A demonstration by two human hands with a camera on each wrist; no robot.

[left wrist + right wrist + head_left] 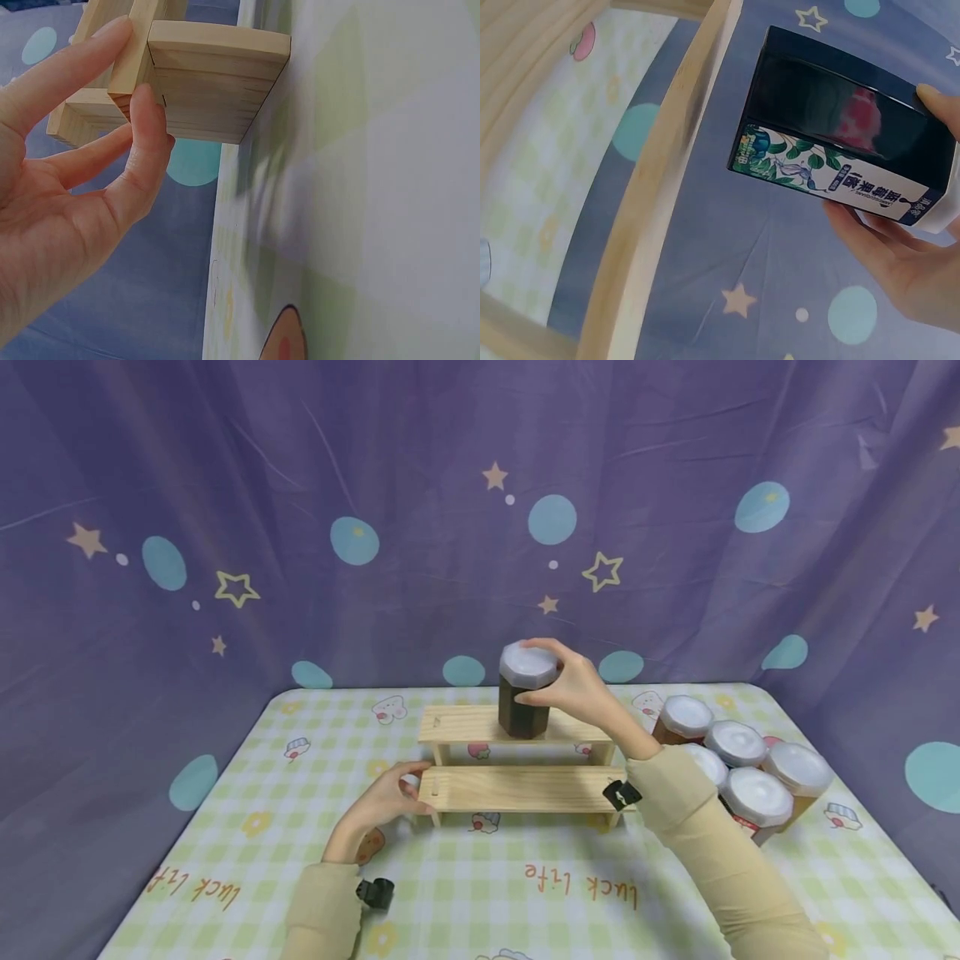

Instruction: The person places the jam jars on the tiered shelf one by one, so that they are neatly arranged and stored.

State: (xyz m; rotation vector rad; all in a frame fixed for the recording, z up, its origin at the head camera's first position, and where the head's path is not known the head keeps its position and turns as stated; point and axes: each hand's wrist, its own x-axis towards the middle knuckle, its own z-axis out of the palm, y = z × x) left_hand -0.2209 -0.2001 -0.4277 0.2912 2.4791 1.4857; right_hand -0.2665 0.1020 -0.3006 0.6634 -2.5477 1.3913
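Note:
My right hand (573, 689) grips a dark jar (523, 714) with a whitish lid (528, 662), thumb and fingers about its upper part. The jar is upright at the upper tier (461, 727) of a two-step wooden rack. In the right wrist view a narrow gap shows between the jar's base and the board; its label (840, 176) bears leaves and printed characters. My left hand (390, 793) holds the left end of the rack's lower tier (525, 789), thumb and fingers at the board's edge (135, 64).
Several lidded jars (757, 793) stand grouped right of the rack, partly behind the right sleeve (720, 852). A checked cloth (480, 893) covers the table. Behind it hangs a purple curtain (420, 460) with stars and blue ovals.

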